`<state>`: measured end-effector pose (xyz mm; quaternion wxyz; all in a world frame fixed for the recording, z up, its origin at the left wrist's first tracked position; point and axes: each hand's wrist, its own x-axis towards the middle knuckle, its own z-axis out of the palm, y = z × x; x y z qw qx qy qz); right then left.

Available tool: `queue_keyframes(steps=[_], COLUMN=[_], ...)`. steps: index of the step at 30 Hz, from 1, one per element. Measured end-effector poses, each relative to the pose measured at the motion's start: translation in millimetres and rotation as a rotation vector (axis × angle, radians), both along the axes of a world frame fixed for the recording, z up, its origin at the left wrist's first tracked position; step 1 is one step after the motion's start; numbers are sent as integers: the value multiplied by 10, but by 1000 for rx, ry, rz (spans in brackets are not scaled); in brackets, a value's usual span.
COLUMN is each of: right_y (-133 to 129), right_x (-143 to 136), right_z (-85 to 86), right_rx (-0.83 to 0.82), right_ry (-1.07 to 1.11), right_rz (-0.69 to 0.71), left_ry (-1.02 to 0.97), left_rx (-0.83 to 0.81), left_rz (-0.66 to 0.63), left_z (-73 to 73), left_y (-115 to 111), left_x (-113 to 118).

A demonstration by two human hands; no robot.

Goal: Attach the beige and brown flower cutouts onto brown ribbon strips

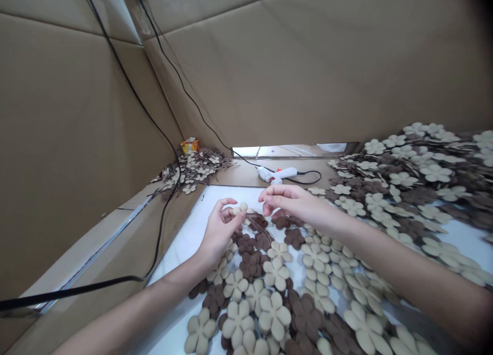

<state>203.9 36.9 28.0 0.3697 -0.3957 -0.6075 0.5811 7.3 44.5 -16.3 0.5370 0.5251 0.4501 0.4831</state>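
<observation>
My left hand pinches a cream fabric flower between thumb and fingers. A thin brown stitched strap trails from the flower, curving down to the right over brown flowers. To the right, at about the same height, my right hand has its fingers curled in toward the thumb. Whatever may be between those fingertips is too small to make out. Below both hands, loose cream flowers and brown ones lie spread over a white board.
A white glue gun lies beyond my right hand, its black cord running up the cardboard wall. Another black cable crosses the left side. Flowers with straps are heaped back left; a large flower pile stands right.
</observation>
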Motion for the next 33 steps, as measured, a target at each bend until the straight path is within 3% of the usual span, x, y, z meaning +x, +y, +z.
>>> queue_keyframes(steps=[10,19,28,33], right_y=[76,-20,22,39], right_x=[-2,-73,-93,-84], right_z=[-143,-131,-239,-241], right_rx=[106,220,182,146], right_ry=[22,9,157,105], right_rz=[-27,-65,1,-74], left_ry=[-6,20,47,94], left_rx=[-11,-14,40,70], left_rz=[-27,-41,-114,-169], left_z=[-136,-174,-256,-236], left_y=[55,49,57,32], left_x=[-35,-33,-46,-64])
